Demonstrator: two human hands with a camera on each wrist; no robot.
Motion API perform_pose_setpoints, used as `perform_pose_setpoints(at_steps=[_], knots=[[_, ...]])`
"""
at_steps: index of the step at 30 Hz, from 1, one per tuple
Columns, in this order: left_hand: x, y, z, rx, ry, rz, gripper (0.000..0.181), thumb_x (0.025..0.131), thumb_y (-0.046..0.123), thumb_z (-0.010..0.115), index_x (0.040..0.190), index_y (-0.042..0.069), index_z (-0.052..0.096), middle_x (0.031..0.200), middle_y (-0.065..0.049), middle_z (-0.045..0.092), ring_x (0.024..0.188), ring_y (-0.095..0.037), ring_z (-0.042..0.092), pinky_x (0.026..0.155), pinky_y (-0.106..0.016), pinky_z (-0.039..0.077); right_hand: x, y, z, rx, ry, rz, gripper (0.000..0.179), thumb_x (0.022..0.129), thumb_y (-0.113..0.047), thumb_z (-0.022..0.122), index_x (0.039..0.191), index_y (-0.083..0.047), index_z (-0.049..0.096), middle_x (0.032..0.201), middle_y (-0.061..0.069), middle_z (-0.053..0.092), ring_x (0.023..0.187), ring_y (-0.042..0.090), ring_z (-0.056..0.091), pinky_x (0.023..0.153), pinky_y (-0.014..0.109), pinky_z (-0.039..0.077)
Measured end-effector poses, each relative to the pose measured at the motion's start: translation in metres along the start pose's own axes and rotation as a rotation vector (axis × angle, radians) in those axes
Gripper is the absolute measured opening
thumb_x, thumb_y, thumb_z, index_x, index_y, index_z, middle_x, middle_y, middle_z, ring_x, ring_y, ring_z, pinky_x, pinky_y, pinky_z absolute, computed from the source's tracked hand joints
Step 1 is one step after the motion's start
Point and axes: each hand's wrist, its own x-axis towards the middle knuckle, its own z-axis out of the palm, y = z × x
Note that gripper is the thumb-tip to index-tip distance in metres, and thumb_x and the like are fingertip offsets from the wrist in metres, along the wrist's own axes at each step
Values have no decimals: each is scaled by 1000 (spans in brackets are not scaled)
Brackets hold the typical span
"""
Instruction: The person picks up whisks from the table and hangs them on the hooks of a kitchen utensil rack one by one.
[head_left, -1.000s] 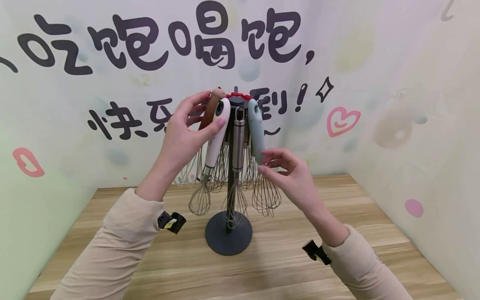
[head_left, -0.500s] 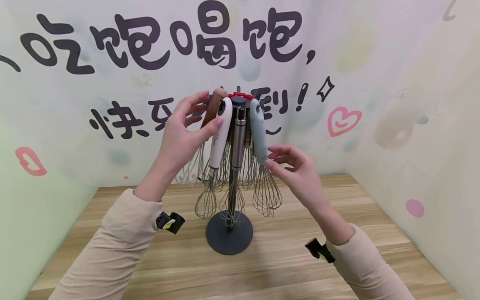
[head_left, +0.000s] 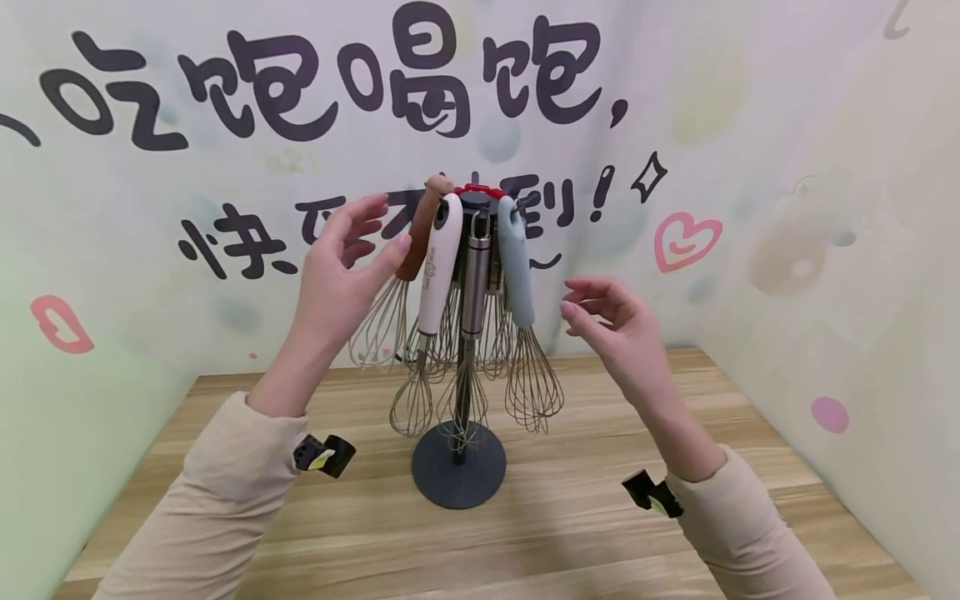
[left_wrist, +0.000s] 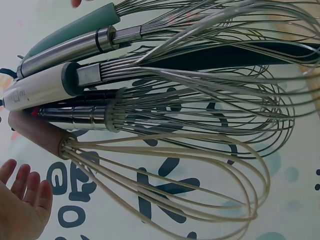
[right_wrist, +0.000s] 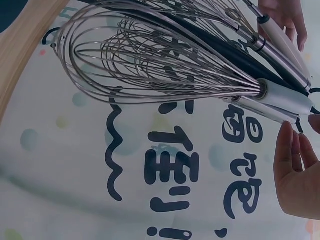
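Observation:
Several whisks hang by their handles from a black stand point(head_left: 459, 483). In front are a white-handled whisk point(head_left: 438, 275), a steel-handled whisk point(head_left: 476, 279) and a light blue-handled whisk point(head_left: 517, 275). A brown-handled whisk point(head_left: 417, 242) hangs behind the white one on the left. My left hand point(head_left: 333, 271) holds nothing, its fingers spread just left of the brown handle; the left wrist view shows a gap between that whisk and the hand point(left_wrist: 25, 202). To the right of the blue handle, my right hand point(head_left: 618, 329) is also bare, with loosely bent fingers.
The stand's round base sits on a wood-grain table point(head_left: 570, 533). A red piece point(head_left: 478, 189) shows at the stand's top. Close behind hangs a printed white backdrop point(head_left: 750, 125) with dark lettering, and it continues along both sides.
Both hands have drawn away from the whisks: the left from the white and brown handles, moving left, the right from the blue handle, moving right. The white whisk has swung slightly to hang steeper.

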Motion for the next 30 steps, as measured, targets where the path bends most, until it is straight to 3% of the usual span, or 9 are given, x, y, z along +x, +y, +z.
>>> perform_pose_setpoints(at_steps=[10, 20, 24, 30], knots=[[-11, -12, -24, 40, 92, -98, 46, 93, 29, 57, 136, 13, 49, 125, 3, 54, 116, -4, 52, 102, -21, 43, 4, 12, -15, -59, 56, -4, 23, 91, -7, 61, 114, -4, 61, 91, -16, 62, 79, 1, 61, 71, 13, 56], [-24, -34, -47, 182, 126, -206, 49, 94, 34, 55, 138, 13, 48, 129, -1, 53, 113, 0, 48, 99, -21, 44, 5, 32, -29, -178, 94, 27, 32, 93, -15, 61, 119, 3, 58, 92, -18, 57, 80, -2, 59, 72, 10, 54], [-31, -44, -53, 212, 105, -246, 51, 96, 36, 53, 141, 13, 45, 133, -5, 52, 119, -10, 48, 101, -24, 43, 3, 44, -34, -213, 94, 56, 33, 94, -17, 60, 119, 3, 58, 93, -17, 56, 82, -2, 59, 71, 9, 53], [-44, -63, -60, 250, 49, -296, 56, 97, 39, 50, 143, 9, 40, 142, -12, 48, 130, -27, 44, 108, -42, 40, 1, 61, -38, -267, 95, 105, 34, 94, -21, 60, 120, 0, 60, 94, -17, 55, 83, -4, 58, 71, 8, 52]])
